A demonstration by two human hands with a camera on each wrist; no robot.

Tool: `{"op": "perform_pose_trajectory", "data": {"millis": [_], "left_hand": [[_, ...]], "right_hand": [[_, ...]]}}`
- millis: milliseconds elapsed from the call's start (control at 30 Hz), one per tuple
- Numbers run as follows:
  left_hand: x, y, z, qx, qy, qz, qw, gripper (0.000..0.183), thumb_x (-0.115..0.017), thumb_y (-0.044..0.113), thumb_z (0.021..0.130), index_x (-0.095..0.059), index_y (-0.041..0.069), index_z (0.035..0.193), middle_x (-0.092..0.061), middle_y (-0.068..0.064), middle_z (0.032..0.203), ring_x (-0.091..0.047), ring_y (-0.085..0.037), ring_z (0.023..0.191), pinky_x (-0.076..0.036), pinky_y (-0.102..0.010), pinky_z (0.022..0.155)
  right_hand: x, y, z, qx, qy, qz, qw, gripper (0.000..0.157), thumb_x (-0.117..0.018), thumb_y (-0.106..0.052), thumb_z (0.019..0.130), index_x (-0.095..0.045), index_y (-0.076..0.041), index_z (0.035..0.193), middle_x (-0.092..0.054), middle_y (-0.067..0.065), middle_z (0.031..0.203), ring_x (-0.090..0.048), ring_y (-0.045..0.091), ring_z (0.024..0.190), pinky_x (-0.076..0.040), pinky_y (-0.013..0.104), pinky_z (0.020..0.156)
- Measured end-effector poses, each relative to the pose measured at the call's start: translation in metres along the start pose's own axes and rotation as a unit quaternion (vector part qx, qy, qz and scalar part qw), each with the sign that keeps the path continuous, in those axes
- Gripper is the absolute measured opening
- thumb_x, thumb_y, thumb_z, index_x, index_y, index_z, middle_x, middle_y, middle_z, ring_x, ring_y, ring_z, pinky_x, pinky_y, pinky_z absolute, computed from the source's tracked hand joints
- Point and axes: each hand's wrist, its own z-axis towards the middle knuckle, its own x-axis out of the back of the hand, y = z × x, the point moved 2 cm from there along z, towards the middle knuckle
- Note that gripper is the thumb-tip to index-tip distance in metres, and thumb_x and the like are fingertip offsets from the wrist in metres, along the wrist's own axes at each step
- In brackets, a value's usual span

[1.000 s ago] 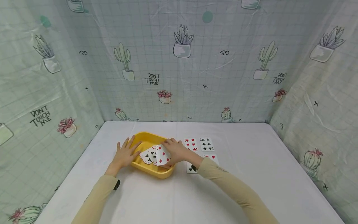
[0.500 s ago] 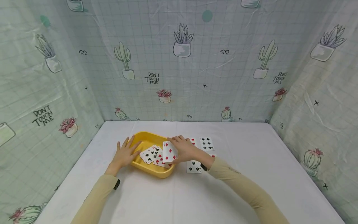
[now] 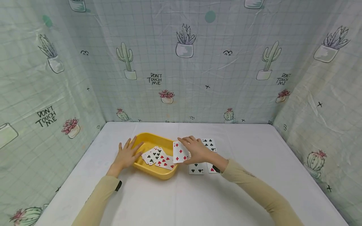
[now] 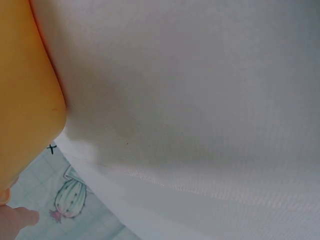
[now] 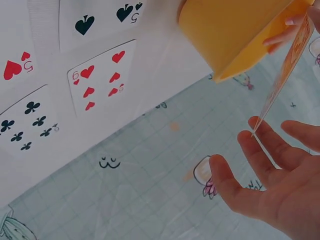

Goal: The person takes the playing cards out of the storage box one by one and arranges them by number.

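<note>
My left hand (image 3: 126, 156) lies with spread fingers on the left rim of a yellow plastic tray (image 3: 152, 173). Just past the tray's right end, my right hand (image 3: 196, 150) pinches a diamonds playing card (image 3: 179, 152) by its edges, its face toward the head camera. Inside the tray are several loose cards: an overlapping group with clubs (image 3: 152, 156) and a hearts card (image 3: 165, 162) beside it. In the right wrist view that hand (image 5: 275, 185) and the held card (image 5: 285, 70), seen nearly edge-on, are above the table.
Right of the tray, cards lie face up in two rows: six of clubs (image 3: 209, 143), five of spades (image 3: 196, 169), five of hearts (image 3: 211, 168) and six of hearts (image 5: 102, 80), the last hidden behind my right hand in the head view. Printed cloth (image 3: 183, 78) walls surround the white table (image 3: 141, 201).
My right hand has lifted the diamonds card out of the tray and carried it right, uncovering the hearts card in the tray. The left hand has stayed put.
</note>
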Motion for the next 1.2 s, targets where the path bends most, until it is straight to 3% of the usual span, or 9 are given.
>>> {"op": "perform_pose_trajectory", "data": {"millis": [367, 900, 1200], "left_hand": [[0.001, 0.002, 0.001, 0.000, 0.000, 0.001, 1.0000, 0.050, -0.045, 0.035, 0.091, -0.038, 0.015, 0.136, -0.019, -0.018, 0.148, -0.018, -0.045, 0.132, -0.008, -0.071, 0.099], [0.001, 0.003, 0.000, 0.001, 0.000, 0.000, 1.0000, 0.050, -0.045, 0.034, 0.091, -0.038, 0.015, 0.136, -0.018, -0.018, 0.148, -0.018, -0.045, 0.132, -0.008, -0.071, 0.098], [-0.001, -0.002, 0.002, 0.001, -0.005, 0.008, 1.0000, 0.050, -0.046, 0.034, 0.091, -0.036, 0.017, 0.137, -0.017, -0.018, 0.148, -0.017, -0.044, 0.132, -0.007, -0.070, 0.099]], "right_hand": [[0.007, 0.019, -0.030, -0.015, 0.033, 0.014, 0.999, 0.097, -0.075, -0.044, 0.065, -0.022, -0.019, 0.142, -0.042, 0.005, 0.134, -0.036, 0.024, 0.122, -0.036, 0.056, 0.093], [-0.001, 0.053, -0.083, 0.000, 0.097, -0.005, 0.995, 0.094, -0.077, -0.040, 0.061, -0.031, -0.014, 0.139, -0.049, 0.004, 0.128, -0.041, 0.022, 0.112, -0.039, 0.050, 0.081], [-0.011, 0.076, -0.107, -0.048, 0.078, -0.028, 0.995, 0.093, -0.076, -0.042, 0.060, -0.031, -0.018, 0.138, -0.048, 0.003, 0.129, -0.042, 0.020, 0.114, -0.039, 0.046, 0.083]]}}
